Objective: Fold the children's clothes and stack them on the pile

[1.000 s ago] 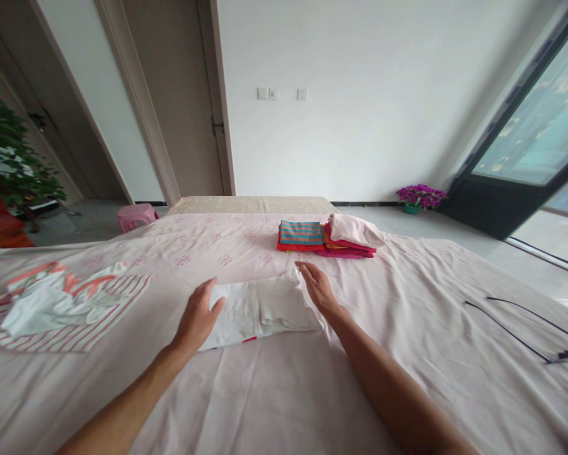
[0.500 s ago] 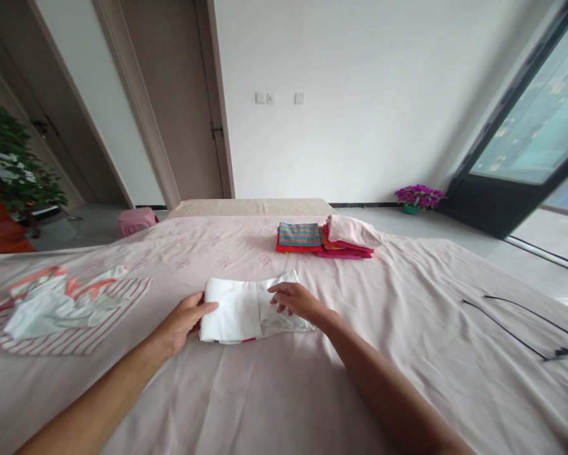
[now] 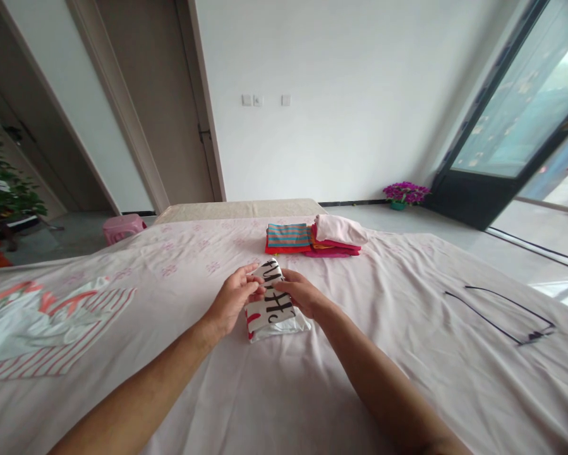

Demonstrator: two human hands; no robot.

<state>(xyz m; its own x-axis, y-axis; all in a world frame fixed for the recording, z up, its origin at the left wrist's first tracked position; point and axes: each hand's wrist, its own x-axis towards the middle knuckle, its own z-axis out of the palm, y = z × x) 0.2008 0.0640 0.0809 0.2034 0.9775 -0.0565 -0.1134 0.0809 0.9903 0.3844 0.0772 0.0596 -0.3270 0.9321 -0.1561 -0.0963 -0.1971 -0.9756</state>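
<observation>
A white garment (image 3: pixel 270 308), folded small with black lettering and a bit of red on its upper face, lies on the bedspread in front of me. At its upper left edge, my left hand (image 3: pixel 236 294) has thumb and fingers closed on the cloth. My right hand (image 3: pixel 302 292) grips the right edge, its thumb on top and its other fingers partly hidden. A plain white layer shows beneath the lettering at the lower right. Just beyond my hands is a stack of folded clothes: a blue-and-orange striped piece (image 3: pixel 288 235) and a pale pink piece (image 3: pixel 340 229) on red ones.
Loosely heaped white and coral clothing (image 3: pixel 42 316) lies on a red-striped piece at the left. Black-framed glasses (image 3: pixel 515 319) rest at the right. Beyond the bed (image 3: pixel 208 392) are a pink stool (image 3: pixel 122 227) and a pot of purple flowers (image 3: pixel 404 194).
The left side of the white garment has been folded over to the right, so its lettering now faces up. My left hand moved right, close to my right hand. The view shifted slightly.
</observation>
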